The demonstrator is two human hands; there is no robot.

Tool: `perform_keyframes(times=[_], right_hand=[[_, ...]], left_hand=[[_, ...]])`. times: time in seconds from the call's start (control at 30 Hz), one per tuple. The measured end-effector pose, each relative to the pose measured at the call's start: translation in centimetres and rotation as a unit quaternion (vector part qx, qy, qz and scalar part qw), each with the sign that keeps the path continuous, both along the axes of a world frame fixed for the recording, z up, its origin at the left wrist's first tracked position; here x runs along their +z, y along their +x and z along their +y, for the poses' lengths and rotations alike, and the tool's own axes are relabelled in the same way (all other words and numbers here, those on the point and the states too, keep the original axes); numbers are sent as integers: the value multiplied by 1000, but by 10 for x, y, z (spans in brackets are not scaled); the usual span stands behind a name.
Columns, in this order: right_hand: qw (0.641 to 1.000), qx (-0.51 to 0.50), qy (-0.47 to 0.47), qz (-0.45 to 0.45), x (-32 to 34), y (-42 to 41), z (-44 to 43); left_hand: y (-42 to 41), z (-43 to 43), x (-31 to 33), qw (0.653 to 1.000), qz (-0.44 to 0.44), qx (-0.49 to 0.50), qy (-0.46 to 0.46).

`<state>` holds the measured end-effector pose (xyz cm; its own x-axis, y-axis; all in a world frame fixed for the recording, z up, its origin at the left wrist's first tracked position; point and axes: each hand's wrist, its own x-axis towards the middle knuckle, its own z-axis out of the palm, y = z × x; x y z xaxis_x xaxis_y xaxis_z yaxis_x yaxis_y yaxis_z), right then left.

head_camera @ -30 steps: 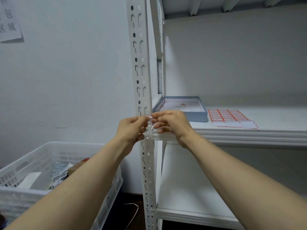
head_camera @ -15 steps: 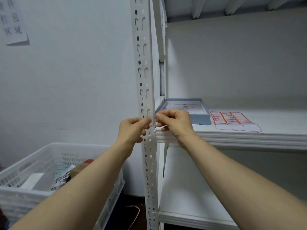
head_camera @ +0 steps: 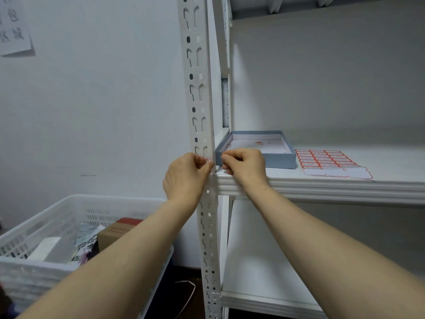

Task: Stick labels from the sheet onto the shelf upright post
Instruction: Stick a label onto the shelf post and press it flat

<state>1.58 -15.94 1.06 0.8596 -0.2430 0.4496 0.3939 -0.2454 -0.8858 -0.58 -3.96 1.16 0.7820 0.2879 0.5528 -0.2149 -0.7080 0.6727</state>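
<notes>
The white perforated upright post (head_camera: pixel 198 88) stands in the middle of the view. My left hand (head_camera: pixel 185 178) and my right hand (head_camera: pixel 243 165) meet at the post just above the middle shelf's edge. Between their fingertips they pinch a small red-edged label (head_camera: pixel 208 160) against the post; most of it is hidden by the fingers. The label sheet (head_camera: pixel 331 161) with red-bordered labels lies flat on the shelf to the right, its lower part peeled bare.
A shallow blue-grey box (head_camera: pixel 257 149) sits on the shelf (head_camera: pixel 345 183) beside the sheet. A white plastic crate (head_camera: pixel 46 238) with a cardboard box and packets stands on the floor at lower left. A paper notice (head_camera: pixel 13 26) hangs on the wall.
Both hands have stayed at the same spot on the post. The view has shifted slightly, so post and hands sit a little further right and higher.
</notes>
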Motion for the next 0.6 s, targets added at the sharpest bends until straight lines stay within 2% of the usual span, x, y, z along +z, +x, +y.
perform_keyframes(times=[0.33,0.6], right_hand=[[998,-1,-54,-21,0,8,11],[998,-10,-50,-22,-7,11,9]], left_hand=[[2,-3,1,1000,7,11,-14],[5,-10,3,999,25,32,-21]])
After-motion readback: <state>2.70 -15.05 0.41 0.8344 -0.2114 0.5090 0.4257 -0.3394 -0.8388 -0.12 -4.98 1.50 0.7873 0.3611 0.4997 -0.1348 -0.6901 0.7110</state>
